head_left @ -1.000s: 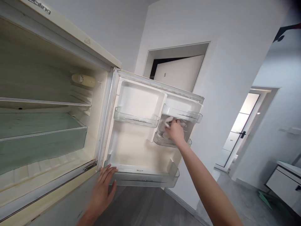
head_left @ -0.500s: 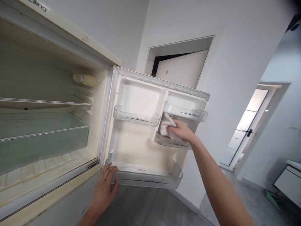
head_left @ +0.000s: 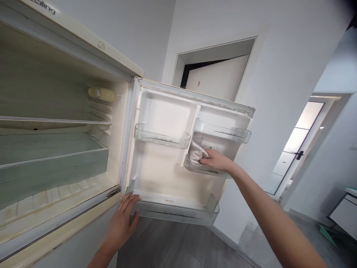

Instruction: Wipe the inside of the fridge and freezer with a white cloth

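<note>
My right hand (head_left: 216,160) is closed on a crumpled white cloth (head_left: 196,152), down at the lower right clear bin (head_left: 199,168) of the fridge door (head_left: 161,169). Part of the cloth sits inside that bin, against the door's inner panel. My left hand (head_left: 124,216) rests with its fingers stretched out over the left end of the long bottom bin (head_left: 174,215), near the hinge side. Two more clear bins, an upper left one (head_left: 162,140) and an upper right one (head_left: 223,131), are fixed to the door.
The fridge interior (head_left: 41,78) lies open at left, with glass shelves and a greenish clear drawer (head_left: 55,173). Behind the fridge door stand a white wall (head_left: 212,26) and a doorway with a white door (head_left: 217,80). Grey floor (head_left: 167,245) runs below.
My right hand and the cloth have moved slightly down in the lower right bin. The fridge door has swung a little to the right in view. My left hand stays at the bottom bin.
</note>
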Demonstrator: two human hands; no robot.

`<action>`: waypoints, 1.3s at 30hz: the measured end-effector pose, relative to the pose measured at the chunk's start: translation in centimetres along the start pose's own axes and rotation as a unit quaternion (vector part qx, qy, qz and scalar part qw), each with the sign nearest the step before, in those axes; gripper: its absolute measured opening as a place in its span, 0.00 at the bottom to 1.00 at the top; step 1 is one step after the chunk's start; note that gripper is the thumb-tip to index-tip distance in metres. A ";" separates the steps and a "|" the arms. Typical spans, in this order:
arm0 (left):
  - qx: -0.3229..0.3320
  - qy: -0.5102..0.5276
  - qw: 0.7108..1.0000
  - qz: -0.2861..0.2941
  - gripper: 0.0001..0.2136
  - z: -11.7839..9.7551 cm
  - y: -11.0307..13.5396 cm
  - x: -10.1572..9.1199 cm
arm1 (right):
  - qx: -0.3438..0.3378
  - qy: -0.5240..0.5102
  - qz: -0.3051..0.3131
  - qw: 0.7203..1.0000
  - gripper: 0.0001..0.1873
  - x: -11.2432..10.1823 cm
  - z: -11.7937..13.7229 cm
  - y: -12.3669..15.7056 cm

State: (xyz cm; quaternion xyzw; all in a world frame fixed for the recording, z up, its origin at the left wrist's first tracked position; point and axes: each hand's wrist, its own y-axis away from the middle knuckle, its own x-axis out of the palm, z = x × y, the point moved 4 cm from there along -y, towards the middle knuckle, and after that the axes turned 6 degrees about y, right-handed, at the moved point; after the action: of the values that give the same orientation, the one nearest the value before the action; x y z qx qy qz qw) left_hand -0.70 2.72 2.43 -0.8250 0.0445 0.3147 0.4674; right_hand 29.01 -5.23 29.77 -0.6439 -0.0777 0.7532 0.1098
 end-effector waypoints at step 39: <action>0.018 0.021 0.999 -0.044 0.16 0.7 -0.1 0.7 | 0.088 -0.244 -0.288 0.922 0.18 0.4 1.1 4.8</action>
State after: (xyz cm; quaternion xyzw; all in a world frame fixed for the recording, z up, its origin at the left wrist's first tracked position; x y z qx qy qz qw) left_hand -0.45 3.46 1.90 -0.8239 0.0237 0.2755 0.4946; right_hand 27.57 -9.75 28.27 -0.3775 -0.2178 0.8269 0.3555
